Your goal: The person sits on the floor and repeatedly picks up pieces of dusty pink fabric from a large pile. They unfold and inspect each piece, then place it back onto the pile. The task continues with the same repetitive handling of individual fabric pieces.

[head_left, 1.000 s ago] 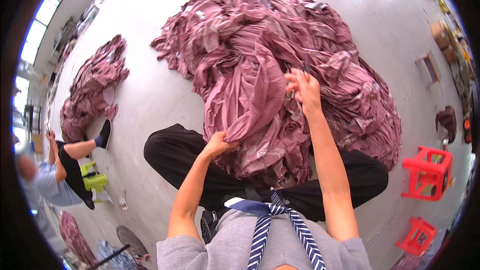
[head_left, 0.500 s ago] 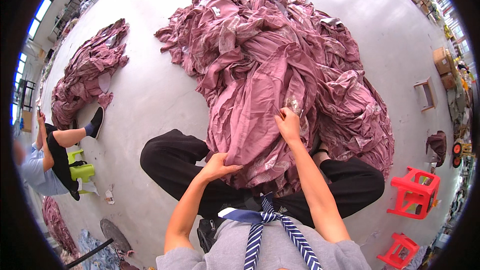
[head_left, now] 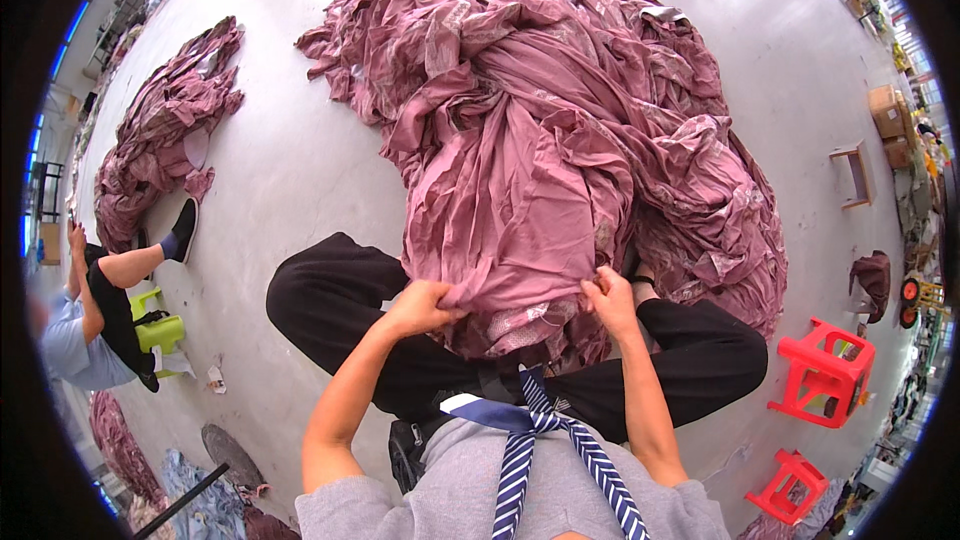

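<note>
A large heap of dusty-pink fabric [head_left: 560,70] with pale patterned patches lies on the floor before me and runs down between my bent legs. My left hand [head_left: 422,308] is closed on the left side of a smooth pink fabric piece [head_left: 510,210]. At the right side of that same piece, my right hand [head_left: 608,298] pinches its edge. The cloth is drawn fairly taut between both hands, with soft creases across it. Below it, a paler patterned part of the fabric [head_left: 515,333] shows near my lap.
Another person [head_left: 85,330] sits at the left on a green stool [head_left: 162,333], by a smaller pink fabric pile [head_left: 170,120]. Red plastic stools [head_left: 825,372] stand at my right. Farther right are a small wooden frame [head_left: 852,176] and cardboard boxes [head_left: 888,112].
My right hand has moved down toward me and slightly right, bringing the fabric edge along. My left hand has shifted slightly up. The cloth between them is now spread wider.
</note>
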Motion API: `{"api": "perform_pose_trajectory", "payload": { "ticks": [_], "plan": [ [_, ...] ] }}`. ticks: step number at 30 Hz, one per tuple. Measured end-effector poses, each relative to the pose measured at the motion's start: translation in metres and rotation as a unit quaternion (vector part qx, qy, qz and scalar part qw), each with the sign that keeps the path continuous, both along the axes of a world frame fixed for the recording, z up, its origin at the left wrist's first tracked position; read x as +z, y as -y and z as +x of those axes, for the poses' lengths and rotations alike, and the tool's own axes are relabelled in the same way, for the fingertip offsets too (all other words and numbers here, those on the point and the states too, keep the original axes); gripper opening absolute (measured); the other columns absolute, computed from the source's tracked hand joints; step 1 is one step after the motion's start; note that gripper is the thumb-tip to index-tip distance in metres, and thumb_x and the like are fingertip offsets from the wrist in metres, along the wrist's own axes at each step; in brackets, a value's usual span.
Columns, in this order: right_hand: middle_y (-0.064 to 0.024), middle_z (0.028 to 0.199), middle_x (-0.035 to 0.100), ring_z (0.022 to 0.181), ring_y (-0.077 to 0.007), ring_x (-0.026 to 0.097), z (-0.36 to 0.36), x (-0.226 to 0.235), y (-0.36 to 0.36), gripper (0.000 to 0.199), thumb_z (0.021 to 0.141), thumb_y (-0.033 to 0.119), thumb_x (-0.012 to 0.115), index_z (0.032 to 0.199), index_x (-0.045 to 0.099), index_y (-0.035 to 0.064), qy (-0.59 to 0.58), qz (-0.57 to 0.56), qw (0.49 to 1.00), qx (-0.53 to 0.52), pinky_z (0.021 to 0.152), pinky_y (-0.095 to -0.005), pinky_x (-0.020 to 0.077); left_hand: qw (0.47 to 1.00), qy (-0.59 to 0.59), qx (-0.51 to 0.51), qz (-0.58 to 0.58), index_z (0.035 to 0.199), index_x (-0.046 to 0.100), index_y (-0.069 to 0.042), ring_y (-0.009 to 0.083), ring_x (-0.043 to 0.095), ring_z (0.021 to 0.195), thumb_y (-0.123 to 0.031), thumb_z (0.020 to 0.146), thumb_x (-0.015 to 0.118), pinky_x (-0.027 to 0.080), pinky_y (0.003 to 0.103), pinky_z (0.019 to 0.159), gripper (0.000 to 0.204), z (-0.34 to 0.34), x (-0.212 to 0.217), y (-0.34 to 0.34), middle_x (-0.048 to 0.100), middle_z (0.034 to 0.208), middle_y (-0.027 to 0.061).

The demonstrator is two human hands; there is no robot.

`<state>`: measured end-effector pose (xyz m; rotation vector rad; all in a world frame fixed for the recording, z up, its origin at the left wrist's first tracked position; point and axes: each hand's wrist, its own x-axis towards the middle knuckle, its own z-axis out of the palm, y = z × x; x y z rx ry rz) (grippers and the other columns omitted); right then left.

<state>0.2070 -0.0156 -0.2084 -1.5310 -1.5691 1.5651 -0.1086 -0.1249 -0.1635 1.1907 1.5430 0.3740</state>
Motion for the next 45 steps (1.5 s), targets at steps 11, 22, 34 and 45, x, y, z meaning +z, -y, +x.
{"api": "perform_pose_trajectory", "payload": {
  "ticks": [11, 22, 34, 45],
  "plan": [
    [-0.0111, 0.085, 0.063, 0.07, -0.0148, 0.062, -0.073, 0.099, -0.02, 0.024, 0.07, -0.002, 0.066, 0.093, 0.06, 0.0009, -0.051, 0.259, 0.945, 0.195, 0.061, -0.0269, 0.048, 0.98, 0.1, 0.06, 0.163, 0.087, 0.059, 0.001, 0.0076, 0.047, 0.063, -0.006, 0.065, 0.068, 0.042, 0.026, 0.06, 0.025, 0.012, 0.08, -0.059, 0.051, 0.065, 0.0056],
    [0.0093, 0.067, 0.043, 0.052, 0.0002, 0.034, -0.017, 0.096, -0.038, 0.006, 0.086, 0.008, 0.06, 0.086, 0.056, 0.0055, -0.135, 0.175, 0.964, -0.148, 0.046, -0.0165, 0.0247, 0.896, -0.232, 0.317, 0.205, 0.075, 0.059, -0.003, 0.0166, 0.06, 0.06, -0.001, 0.069, 0.056, 0.047, 0.028, 0.059, 0.007, -0.035, -0.014, -0.037, 0.06, 0.066, 0.0082],
    [0.007, 0.063, 0.042, 0.045, -0.0024, 0.032, 0.025, 0.03, -0.091, 0.009, 0.084, 0.011, 0.062, 0.083, 0.053, 0.0076, -0.131, 0.112, 0.936, -0.308, 0.039, -0.0198, 0.0247, 0.968, -0.005, 0.152, 0.201, 0.118, 0.052, -0.004, 0.0221, 0.053, 0.107, -0.022, 0.066, 0.077, 0.042, 0.033, 0.092, 0.06, -0.026, -0.05, -0.033, 0.057, 0.114, 0.0106],
    [-0.0038, 0.111, 0.06, 0.074, -0.0103, 0.054, 0.008, 0.059, -0.095, 0.043, 0.077, -0.002, 0.063, 0.118, 0.052, 0.0, 0.088, 0.386, 0.908, -0.135, 0.059, -0.0224, 0.0417, 0.935, -0.016, 0.24, 0.262, 0.101, 0.062, -0.01, 0.0177, 0.063, 0.084, 0.002, 0.071, 0.051, 0.047, 0.029, 0.075, 0.034, 0.015, -0.035, -0.063, 0.066, 0.088, 0.0104]
  ]
}}
